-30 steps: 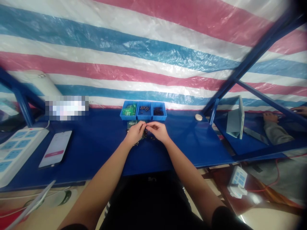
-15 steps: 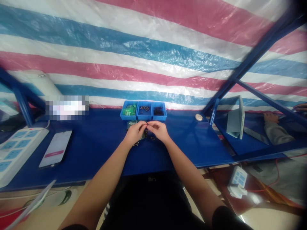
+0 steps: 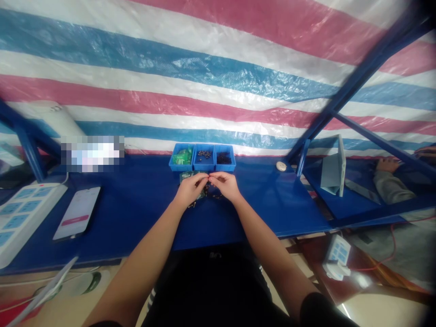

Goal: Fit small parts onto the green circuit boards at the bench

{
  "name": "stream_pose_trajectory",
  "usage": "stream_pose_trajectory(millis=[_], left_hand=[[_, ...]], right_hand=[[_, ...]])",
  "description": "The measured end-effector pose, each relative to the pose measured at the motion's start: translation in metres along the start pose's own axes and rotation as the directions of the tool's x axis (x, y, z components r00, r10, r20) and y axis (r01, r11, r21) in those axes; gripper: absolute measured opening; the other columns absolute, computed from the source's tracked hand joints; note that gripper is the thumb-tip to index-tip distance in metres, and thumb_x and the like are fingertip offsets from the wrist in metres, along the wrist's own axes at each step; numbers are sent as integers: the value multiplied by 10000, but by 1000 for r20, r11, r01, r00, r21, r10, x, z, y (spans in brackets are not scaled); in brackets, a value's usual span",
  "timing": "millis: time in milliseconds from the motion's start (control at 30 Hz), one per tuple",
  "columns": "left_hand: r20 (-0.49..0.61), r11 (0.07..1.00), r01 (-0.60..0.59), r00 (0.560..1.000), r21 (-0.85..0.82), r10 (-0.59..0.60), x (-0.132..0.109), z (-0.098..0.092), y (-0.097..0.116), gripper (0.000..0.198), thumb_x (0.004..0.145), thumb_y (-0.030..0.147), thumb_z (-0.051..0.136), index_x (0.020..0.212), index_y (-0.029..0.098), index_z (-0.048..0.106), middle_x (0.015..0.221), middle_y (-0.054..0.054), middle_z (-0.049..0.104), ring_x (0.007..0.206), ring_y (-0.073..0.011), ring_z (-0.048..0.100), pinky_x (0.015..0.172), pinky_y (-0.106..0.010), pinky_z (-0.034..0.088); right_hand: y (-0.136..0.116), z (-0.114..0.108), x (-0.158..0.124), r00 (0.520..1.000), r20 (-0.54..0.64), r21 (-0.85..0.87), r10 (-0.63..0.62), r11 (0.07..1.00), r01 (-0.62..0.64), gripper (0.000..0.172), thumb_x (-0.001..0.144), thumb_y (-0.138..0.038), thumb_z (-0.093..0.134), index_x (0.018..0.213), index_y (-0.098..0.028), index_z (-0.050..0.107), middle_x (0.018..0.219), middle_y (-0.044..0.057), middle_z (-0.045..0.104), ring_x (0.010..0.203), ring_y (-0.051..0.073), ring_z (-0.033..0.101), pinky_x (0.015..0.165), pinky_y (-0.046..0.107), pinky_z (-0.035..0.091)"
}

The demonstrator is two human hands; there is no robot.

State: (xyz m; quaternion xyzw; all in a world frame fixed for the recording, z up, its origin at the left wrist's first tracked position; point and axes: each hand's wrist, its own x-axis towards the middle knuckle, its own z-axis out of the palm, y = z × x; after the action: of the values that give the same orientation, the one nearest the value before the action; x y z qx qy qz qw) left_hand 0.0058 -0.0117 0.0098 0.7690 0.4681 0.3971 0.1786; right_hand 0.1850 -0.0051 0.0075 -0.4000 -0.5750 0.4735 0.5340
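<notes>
My left hand [image 3: 192,187] and my right hand [image 3: 225,185] meet fingertip to fingertip just in front of the bins, both closed in a pinch. Whatever sits between the fingertips is too small to name. Beneath and around them lie several small brass-coloured and dark parts [image 3: 192,205], along with a greenish flat piece [image 3: 185,175] partly covered by my left hand. Behind stand three joined blue bins: the left bin [image 3: 172,165] holds green pieces, the middle bin [image 3: 205,167] small metallic parts, the right bin [image 3: 225,168] dark thin parts.
On the left lie a phone [image 3: 77,213] and a white power strip [image 3: 30,218]. A small round cream object [image 3: 281,166] rests right of the bins. Blue frame bars [image 3: 340,102] rise at the right. Beyond them are a propped tablet [image 3: 335,168] and another person's hand [image 3: 388,165].
Both hands keep their fingertip pinch in almost the same place. The camera view has shifted slightly, moving the surroundings a little to the left.
</notes>
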Motion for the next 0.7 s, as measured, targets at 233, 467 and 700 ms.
stream_pose_trajectory(millis=[233, 467, 700], left_hand=[[69, 998, 45, 996, 32, -48, 2, -1, -2, 275, 990, 411, 385, 1038, 234, 589, 906, -28, 686, 785, -185, 651, 723, -284, 471], [85, 998, 63, 994, 1, -63, 0, -6, 6, 297, 989, 438, 385, 1063, 234, 588, 804, -7, 663, 702, -167, 625, 668, -270, 454], [48, 999, 29, 998, -15, -29, -1, -1, 1, 285, 953, 432, 456, 1076, 234, 620, 834, -19, 684, 693, -165, 628, 673, -272, 469]], right_hand=[[3, 5, -2, 999, 45, -5, 4, 1000, -4, 367, 683, -451, 788, 940, -194, 737, 842, 48, 744, 710, 169, 683, 692, 315, 580], [-1, 5, -2, 1000, -6, 4, -10, 1000, 10, 355, 702, -453, 775, 935, -188, 742, 821, 45, 741, 685, 167, 678, 681, 319, 582], [1, 1, 0, 1000, 17, 18, 11, 1000, -11, 362, 701, -472, 772, 919, -185, 739, 798, 45, 733, 688, 171, 673, 660, 314, 575]])
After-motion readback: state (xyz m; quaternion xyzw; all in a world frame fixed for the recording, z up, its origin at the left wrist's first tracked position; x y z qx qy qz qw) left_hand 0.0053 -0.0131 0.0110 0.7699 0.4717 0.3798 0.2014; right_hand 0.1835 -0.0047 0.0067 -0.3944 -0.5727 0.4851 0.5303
